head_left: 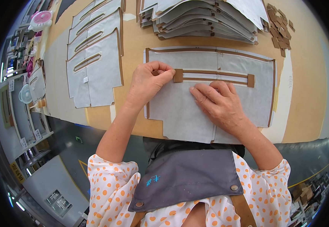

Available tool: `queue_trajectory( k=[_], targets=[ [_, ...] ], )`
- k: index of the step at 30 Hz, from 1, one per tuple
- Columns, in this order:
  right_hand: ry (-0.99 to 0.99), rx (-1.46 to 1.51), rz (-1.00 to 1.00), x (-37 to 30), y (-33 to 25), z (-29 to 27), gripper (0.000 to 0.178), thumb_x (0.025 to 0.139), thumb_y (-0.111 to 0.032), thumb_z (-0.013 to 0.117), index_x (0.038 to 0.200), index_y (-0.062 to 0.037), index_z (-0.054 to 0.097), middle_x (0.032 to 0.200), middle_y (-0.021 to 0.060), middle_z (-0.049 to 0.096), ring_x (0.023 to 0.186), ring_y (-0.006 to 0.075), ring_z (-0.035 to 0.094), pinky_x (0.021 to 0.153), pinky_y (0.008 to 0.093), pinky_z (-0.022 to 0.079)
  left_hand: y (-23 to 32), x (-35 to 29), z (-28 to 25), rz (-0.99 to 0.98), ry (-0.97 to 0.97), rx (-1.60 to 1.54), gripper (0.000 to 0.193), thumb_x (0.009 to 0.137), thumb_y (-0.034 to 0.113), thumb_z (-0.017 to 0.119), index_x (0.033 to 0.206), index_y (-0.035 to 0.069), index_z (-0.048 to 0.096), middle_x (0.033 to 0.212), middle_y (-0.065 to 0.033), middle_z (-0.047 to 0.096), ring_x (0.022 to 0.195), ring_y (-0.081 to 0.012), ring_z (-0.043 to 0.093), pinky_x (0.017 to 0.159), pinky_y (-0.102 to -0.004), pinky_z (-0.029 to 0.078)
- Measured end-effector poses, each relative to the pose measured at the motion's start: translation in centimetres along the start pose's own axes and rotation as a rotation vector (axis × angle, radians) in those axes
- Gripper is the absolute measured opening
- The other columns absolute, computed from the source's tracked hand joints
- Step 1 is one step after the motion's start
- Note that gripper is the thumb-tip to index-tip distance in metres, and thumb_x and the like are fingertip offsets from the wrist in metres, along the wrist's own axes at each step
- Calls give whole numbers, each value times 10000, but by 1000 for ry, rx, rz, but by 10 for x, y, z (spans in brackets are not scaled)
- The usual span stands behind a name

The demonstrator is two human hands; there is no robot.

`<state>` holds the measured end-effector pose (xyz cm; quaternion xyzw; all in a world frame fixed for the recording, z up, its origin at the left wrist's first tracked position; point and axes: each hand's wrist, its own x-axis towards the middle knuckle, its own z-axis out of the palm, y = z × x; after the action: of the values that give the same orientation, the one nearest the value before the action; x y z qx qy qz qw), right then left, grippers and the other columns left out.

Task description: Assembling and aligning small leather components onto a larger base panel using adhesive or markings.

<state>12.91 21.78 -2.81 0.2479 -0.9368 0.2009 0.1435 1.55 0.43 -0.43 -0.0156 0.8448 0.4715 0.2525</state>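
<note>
the left hand (149, 81) holds a brown piece (155, 72), fingertips at the tab (178, 75); the right hand (218, 101), fingers loose, lies on the panel (168, 108), flat on the table (310, 75). a sideways nudge could skew the tab; too light a press could let the panel slip.

Through the left head camera I am looking down from close range at the left hand (148, 80) and right hand (221, 104) mid-frame, facing the worktable (308, 94) across the upper half, while the apron (191, 178) is filling the lower middle.
</note>
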Motion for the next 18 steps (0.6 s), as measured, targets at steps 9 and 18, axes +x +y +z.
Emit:
queue_trajectory(
  k=[9, 18],
  targets=[
    [1, -5, 0, -1, 0, 0, 389, 765, -142, 648, 1142, -53, 682, 1146, 0, 602, 989, 181, 554, 822, 325, 430, -2, 1, 2, 16, 8, 6, 179, 848, 176, 754, 911, 9, 735, 701, 49, 602, 597, -16, 465, 522, -193, 350],
    [6, 2, 2, -1, 0, -1, 372, 776, -140, 664, 1139, -59, 669, 1133, 3, 602, 985, 182, 556, 810, 328, 435, 2, -1, 2, 31, 13, 42, 182, 848, 177, 746, 909, 5, 737, 697, 44, 606, 596, -18, 469, 525, -194, 356]
  ],
)
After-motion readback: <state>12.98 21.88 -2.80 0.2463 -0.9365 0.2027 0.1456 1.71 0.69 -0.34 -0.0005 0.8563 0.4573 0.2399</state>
